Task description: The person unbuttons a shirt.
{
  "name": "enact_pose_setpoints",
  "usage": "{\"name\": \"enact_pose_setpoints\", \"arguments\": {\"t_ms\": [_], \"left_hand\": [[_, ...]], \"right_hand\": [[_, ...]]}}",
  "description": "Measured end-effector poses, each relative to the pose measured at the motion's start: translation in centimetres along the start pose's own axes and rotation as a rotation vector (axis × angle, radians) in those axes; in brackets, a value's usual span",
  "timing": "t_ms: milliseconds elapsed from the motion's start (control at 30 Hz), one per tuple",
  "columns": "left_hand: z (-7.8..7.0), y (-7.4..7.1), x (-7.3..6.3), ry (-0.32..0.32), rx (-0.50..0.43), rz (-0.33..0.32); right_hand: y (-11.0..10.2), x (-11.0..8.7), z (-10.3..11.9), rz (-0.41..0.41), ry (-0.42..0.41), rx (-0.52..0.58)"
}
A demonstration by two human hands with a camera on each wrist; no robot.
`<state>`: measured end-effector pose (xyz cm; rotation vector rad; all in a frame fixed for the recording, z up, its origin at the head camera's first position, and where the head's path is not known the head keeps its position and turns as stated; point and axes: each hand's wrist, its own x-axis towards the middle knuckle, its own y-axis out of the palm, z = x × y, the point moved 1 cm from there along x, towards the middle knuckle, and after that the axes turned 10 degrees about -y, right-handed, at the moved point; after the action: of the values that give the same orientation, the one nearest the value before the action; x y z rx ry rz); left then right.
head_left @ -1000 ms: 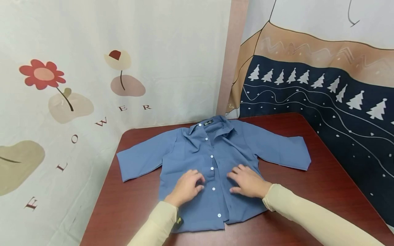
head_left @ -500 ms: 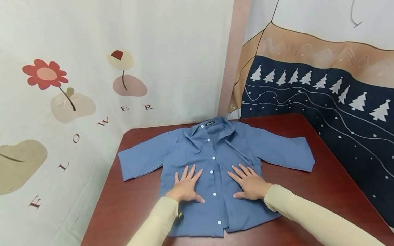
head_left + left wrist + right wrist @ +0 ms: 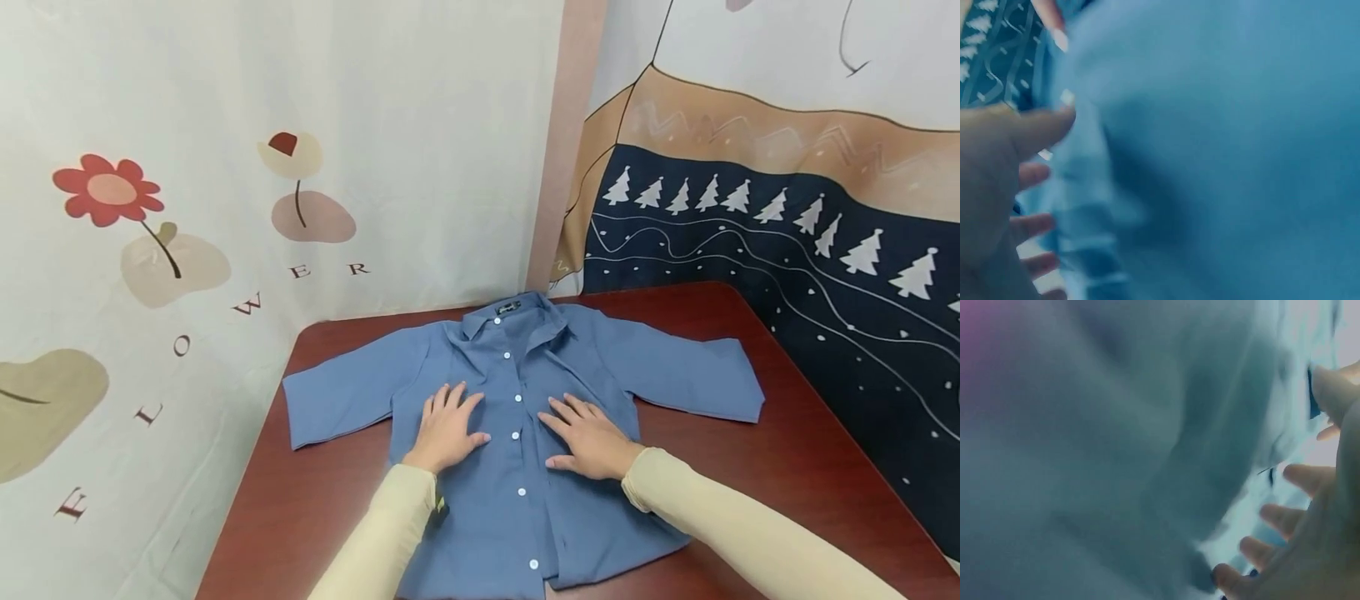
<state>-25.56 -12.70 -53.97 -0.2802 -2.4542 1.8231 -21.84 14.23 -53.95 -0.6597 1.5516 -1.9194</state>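
A blue button-up shirt [image 3: 491, 483] lies face up on the table, its sleeves spread to both sides and its collar [image 3: 551, 321] at the far end. Several white buttons run down its front. My left hand [image 3: 444, 432] lies over the left part of the shirt's front, fingers extended and apart. On the other side of the button line, my right hand [image 3: 592, 442] is over the cloth with its fingers spread too. Both wrist views show blurred blue fabric beside the left hand [image 3: 988, 175] and the right hand [image 3: 1319, 519]. Neither hand grips the cloth.
The dark red table [image 3: 330, 500] has rounded far corners. Behind it hangs a white curtain [image 3: 435, 167] with flower prints, and a dark blue curtain [image 3: 712, 242] with white trees hangs at the right. A small dark band [image 3: 438, 508] shows at the left wrist.
My fingers, bent earlier, have straightened and spread on the shirt. Both hands have since shifted a little toward the collar. In the head view, the shirt's hem sits lower now.
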Motion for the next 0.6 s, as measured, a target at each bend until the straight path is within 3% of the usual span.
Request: {"name": "enact_pose_setpoints", "arguments": {"t_ms": [167, 367, 467, 533, 600], "left_hand": [[1.3, 1.5, 0.0, -0.143, -0.052, 0.177], [1.3, 0.9, -0.6, -0.204, -0.049, 0.256], [1.4, 0.7, -0.8, -0.212, -0.038, 0.276], [1.6, 0.6, -0.8, -0.209, -0.039, 0.275], [1.7, 0.4, -0.8, -0.205, -0.044, 0.27]], "right_hand": [[0.9, -0.1, -0.3, 0.125, 0.048, 0.027], [1.5, -1.3, 0.3, 0.128, 0.04, 0.101], [1.0, -1.7, -0.6, -0.013, 0.039, 0.202], [0.0, -2.1, -2.6, -0.179, 0.07, 0.223], [-1.4, -3.0, -5.6, -0.349, 0.153, 0.183]]}}
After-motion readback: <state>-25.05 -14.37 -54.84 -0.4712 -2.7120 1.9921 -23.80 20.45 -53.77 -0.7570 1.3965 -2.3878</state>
